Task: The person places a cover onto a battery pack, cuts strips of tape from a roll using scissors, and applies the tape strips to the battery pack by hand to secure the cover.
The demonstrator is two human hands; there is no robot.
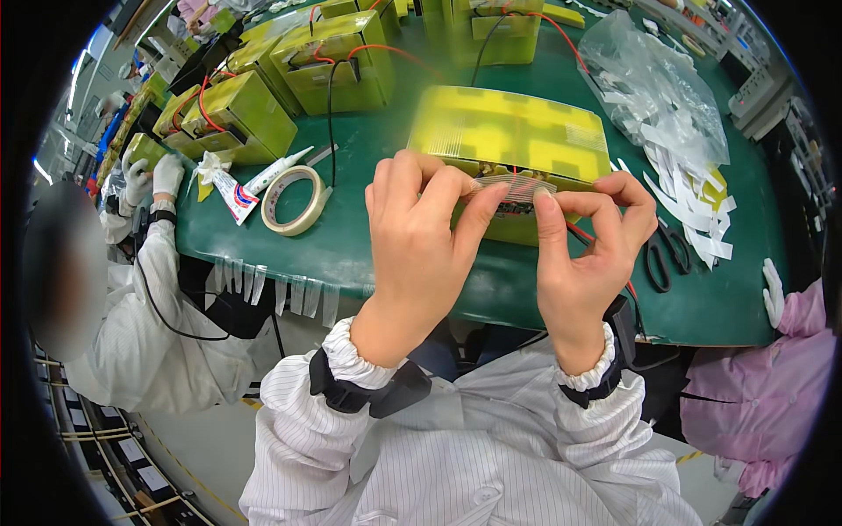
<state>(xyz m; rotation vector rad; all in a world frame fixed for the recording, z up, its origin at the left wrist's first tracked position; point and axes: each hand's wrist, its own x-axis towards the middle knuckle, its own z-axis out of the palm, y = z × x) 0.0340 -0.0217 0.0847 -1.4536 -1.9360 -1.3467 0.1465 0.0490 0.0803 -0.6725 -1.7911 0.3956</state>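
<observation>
A yellow-wrapped battery pack (517, 131) lies on the green table in front of me. A short strip of clear, ribbed tape (519, 187) stretches between my hands at the pack's near upper edge. Its left end is pinched by the thumb and fingers of my left hand (417, 237), and my right hand (589, 241) pinches the other end. Behind the strip, part of a circuit board (514, 209) shows on the pack's near side. Red and black wires (579, 233) come out beside my right hand. Whether the tape touches the pack, I cannot tell.
Several clear tape strips (307, 296) hang from the near edge of the table (351, 250). A tape roll (296, 201) and a glue tube (235, 195) lie left; black scissors (667, 256), white strips (693, 206) and a plastic bag (653, 83) right. Co-workers (175, 307) sit at both sides.
</observation>
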